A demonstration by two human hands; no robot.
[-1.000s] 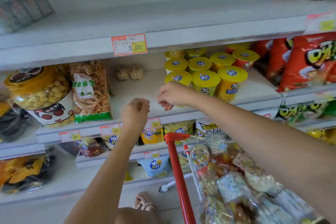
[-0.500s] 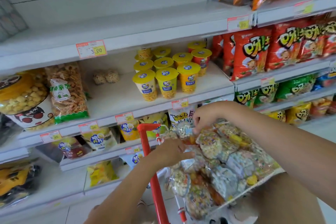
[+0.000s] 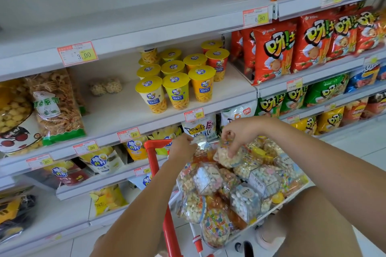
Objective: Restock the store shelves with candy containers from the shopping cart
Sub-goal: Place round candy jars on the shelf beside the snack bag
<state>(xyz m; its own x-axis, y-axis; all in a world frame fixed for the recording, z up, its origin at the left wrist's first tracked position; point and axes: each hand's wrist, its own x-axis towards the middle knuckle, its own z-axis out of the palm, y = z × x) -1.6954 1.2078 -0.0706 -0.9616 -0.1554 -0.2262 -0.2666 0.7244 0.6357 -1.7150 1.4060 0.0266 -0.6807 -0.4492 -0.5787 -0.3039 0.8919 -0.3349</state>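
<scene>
The shopping cart, with a red frame, stands at the lower middle, filled with several clear candy containers. My right hand pinches one clear candy container of pale round sweets at the top of the pile. My left hand is over the cart's near-left corner with curled fingers on a clear container, mostly hidden. Two small round candy containers sit far back on the middle shelf.
Yellow-lidded snack cups stand to the right on the same shelf, a bag of fried rings and a big jar to the left. Red chip bags fill the right bay. The shelf above is bare.
Both hands came down from the middle shelf's edge into the cart. My right hand has taken hold of a container, and the view has swung right.
</scene>
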